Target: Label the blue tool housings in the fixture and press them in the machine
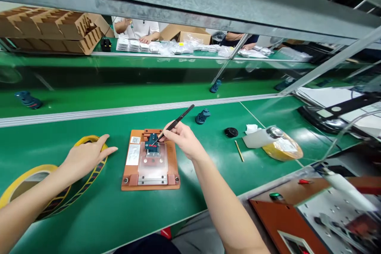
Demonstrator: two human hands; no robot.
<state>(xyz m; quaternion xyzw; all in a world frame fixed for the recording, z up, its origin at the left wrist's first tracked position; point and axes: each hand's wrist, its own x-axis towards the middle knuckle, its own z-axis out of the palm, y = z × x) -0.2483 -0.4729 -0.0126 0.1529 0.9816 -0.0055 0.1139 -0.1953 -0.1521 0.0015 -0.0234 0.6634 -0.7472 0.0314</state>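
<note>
Black tweezers are pinched in my right hand, their tips touching the front of a dark blue plastic part with red lettering. That part sits in an orange-brown fixture board with a clear plate and white labels. My left hand rests over a loop of yellow-edged strip printed with dark and red labels, left of the fixture. Its thumb and index finger stretch apart; the other fingers are mostly hidden.
Other blue parts stand on the bench and beyond its rail. Rightward lie a black cap, a thin stick, a white bottle and a tape roll. A metal shelf hangs above; people work opposite.
</note>
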